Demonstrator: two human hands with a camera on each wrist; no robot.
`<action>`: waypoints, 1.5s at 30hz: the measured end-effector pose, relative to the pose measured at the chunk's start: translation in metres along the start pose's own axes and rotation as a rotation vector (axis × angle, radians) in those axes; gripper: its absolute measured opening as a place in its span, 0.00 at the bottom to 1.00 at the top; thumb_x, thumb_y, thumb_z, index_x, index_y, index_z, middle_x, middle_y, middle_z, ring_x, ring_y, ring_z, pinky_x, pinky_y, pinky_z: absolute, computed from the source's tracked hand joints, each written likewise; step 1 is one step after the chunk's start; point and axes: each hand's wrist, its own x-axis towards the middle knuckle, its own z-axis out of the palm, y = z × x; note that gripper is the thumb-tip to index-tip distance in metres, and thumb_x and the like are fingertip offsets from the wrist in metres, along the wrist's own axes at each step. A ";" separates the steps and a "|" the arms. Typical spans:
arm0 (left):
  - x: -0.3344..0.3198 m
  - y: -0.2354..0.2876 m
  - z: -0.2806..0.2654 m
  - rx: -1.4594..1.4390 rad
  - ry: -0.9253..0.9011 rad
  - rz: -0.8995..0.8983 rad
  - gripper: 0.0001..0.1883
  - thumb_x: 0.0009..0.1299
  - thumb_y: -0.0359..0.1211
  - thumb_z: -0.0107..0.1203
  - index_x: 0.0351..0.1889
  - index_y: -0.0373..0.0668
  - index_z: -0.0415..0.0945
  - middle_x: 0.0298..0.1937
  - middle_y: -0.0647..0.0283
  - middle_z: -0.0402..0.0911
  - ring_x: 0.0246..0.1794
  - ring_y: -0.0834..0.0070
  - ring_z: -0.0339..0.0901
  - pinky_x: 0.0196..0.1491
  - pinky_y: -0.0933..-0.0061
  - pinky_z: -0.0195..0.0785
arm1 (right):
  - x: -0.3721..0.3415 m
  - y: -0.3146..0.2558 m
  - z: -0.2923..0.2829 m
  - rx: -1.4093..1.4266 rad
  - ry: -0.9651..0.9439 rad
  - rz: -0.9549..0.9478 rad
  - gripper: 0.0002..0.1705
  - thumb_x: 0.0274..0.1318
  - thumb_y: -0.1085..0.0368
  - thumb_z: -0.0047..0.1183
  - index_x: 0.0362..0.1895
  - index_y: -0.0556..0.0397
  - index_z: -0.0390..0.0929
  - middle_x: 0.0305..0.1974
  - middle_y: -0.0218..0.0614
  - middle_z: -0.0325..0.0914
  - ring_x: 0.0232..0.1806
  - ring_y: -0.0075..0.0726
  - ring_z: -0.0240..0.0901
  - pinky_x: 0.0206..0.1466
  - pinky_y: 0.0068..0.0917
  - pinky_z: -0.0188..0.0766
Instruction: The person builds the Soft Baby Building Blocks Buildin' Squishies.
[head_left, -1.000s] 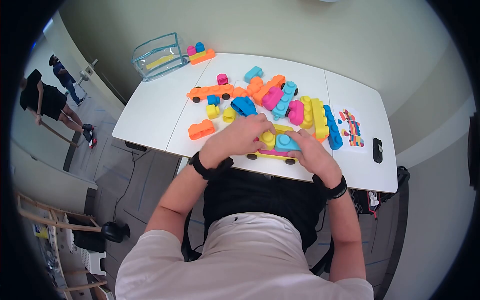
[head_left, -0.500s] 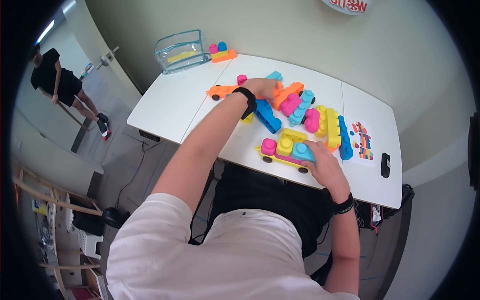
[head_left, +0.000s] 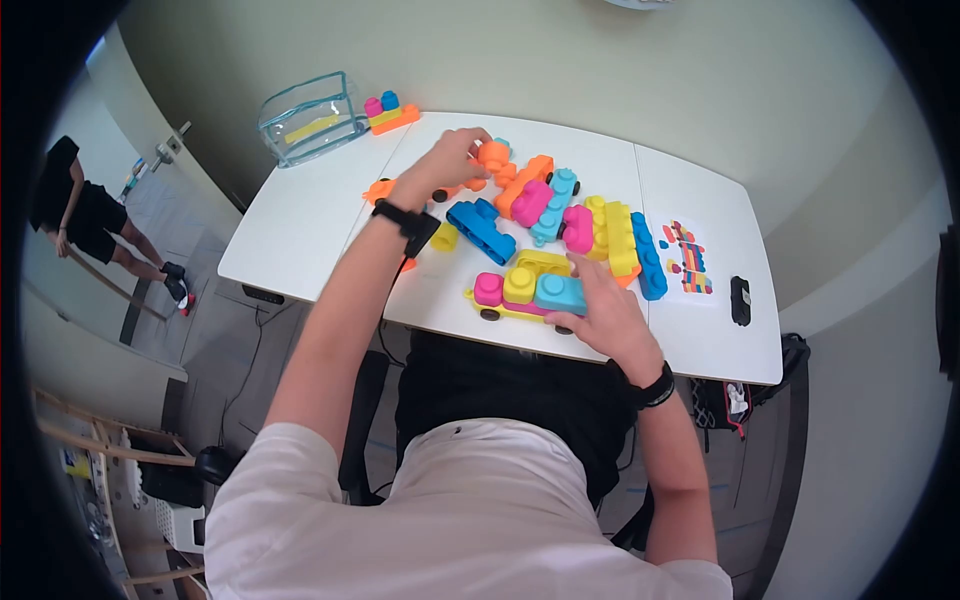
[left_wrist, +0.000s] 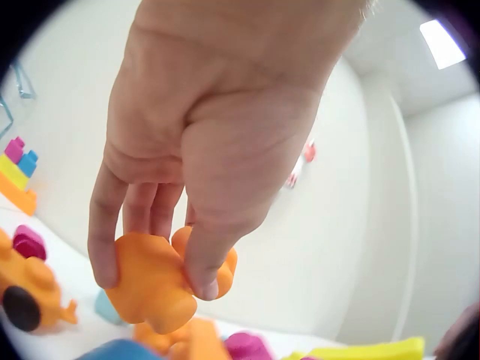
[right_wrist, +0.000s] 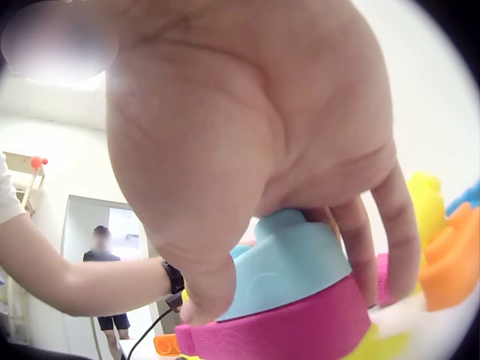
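Note:
My left hand (head_left: pixel 448 165) is over the back of the table and pinches an orange building block (left_wrist: pixel 150 281) with rounded bumps between thumb and fingers. In the left wrist view the block hangs above other pieces. My right hand (head_left: pixel 618 320) grips the right end of a wheeled toy car near the front edge. Its thumb and fingers straddle a light blue block (right_wrist: pixel 289 262) that sits on a pink layer (right_wrist: pixel 300 322). Left of the light blue block on the car are a yellow block (head_left: pixel 519 285) and a pink block (head_left: pixel 488 289).
Blue (head_left: pixel 480 230), orange (head_left: pixel 524 185), pink (head_left: pixel 533 203) and yellow (head_left: pixel 620 235) pieces lie behind the car. On the right are a picture sheet (head_left: pixel 690 262) and a black case (head_left: pixel 740 300). A clear bag (head_left: pixel 312 120) stands back left. A person (head_left: pixel 85 205) is in the doorway.
My left hand has gone from the car to the back of the table and has lifted an orange block there. My right hand stays at the car's right end.

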 end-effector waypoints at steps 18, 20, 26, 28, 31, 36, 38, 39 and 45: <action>-0.149 0.127 0.018 -0.517 -0.215 0.299 0.25 0.87 0.30 0.55 0.81 0.43 0.71 0.61 0.59 0.87 0.62 0.69 0.83 0.65 0.67 0.76 | 0.010 -0.012 -0.048 0.138 0.503 -0.036 0.29 0.62 0.53 0.76 0.60 0.54 0.83 0.40 0.41 0.92 0.33 0.43 0.89 0.36 0.36 0.84; -0.144 0.124 0.020 -0.486 -0.211 0.377 0.25 0.87 0.29 0.53 0.81 0.43 0.70 0.62 0.59 0.86 0.65 0.68 0.81 0.68 0.66 0.73 | 0.008 -0.011 -0.056 0.161 0.380 0.096 0.33 0.63 0.45 0.75 0.57 0.60 0.82 0.35 0.45 0.91 0.32 0.45 0.90 0.34 0.38 0.82; -0.151 0.136 0.027 -0.394 -0.120 0.383 0.25 0.80 0.26 0.64 0.75 0.42 0.72 0.66 0.60 0.79 0.69 0.68 0.78 0.73 0.63 0.72 | 0.000 -0.018 -0.069 0.088 0.218 0.177 0.34 0.67 0.44 0.72 0.60 0.60 0.81 0.37 0.50 0.90 0.39 0.58 0.90 0.41 0.46 0.83; -0.144 0.128 0.035 -0.566 -0.163 0.243 0.31 0.76 0.25 0.70 0.75 0.42 0.71 0.69 0.60 0.78 0.69 0.66 0.78 0.75 0.63 0.71 | -0.004 -0.011 -0.069 0.077 0.167 0.117 0.35 0.66 0.43 0.72 0.60 0.59 0.82 0.40 0.50 0.90 0.43 0.60 0.89 0.44 0.48 0.83; -0.142 0.129 0.034 -0.539 -0.262 0.256 0.29 0.80 0.31 0.67 0.76 0.41 0.68 0.68 0.57 0.78 0.69 0.64 0.79 0.72 0.61 0.73 | -0.005 -0.004 -0.064 0.084 0.098 0.054 0.35 0.63 0.42 0.74 0.61 0.57 0.84 0.44 0.51 0.90 0.50 0.62 0.88 0.50 0.49 0.82; -0.151 0.126 0.058 -0.391 -0.243 0.305 0.26 0.85 0.42 0.61 0.73 0.39 0.68 0.68 0.50 0.79 0.68 0.54 0.81 0.69 0.57 0.74 | -0.004 0.001 -0.045 0.129 0.096 -0.002 0.32 0.57 0.51 0.80 0.58 0.60 0.86 0.43 0.53 0.90 0.43 0.57 0.88 0.48 0.44 0.83; -0.152 0.125 0.068 -0.382 -0.164 0.379 0.26 0.86 0.45 0.58 0.72 0.38 0.69 0.66 0.47 0.80 0.67 0.51 0.82 0.67 0.56 0.75 | -0.002 -0.005 -0.042 0.092 0.097 0.007 0.31 0.56 0.55 0.81 0.57 0.60 0.85 0.41 0.55 0.89 0.42 0.61 0.88 0.48 0.45 0.82; -0.152 0.126 0.069 -0.333 -0.189 0.370 0.25 0.85 0.43 0.60 0.70 0.40 0.68 0.59 0.45 0.84 0.61 0.45 0.83 0.62 0.51 0.75 | -0.001 -0.003 -0.040 0.091 0.095 0.001 0.31 0.56 0.55 0.81 0.57 0.60 0.85 0.41 0.55 0.89 0.42 0.61 0.88 0.48 0.45 0.82; -0.152 0.129 0.069 -0.246 -0.214 0.278 0.26 0.81 0.47 0.64 0.66 0.40 0.70 0.49 0.43 0.87 0.55 0.40 0.84 0.57 0.46 0.75 | 0.006 -0.002 -0.039 0.177 -0.093 0.141 0.29 0.61 0.56 0.77 0.55 0.62 0.78 0.43 0.59 0.88 0.51 0.68 0.86 0.51 0.57 0.80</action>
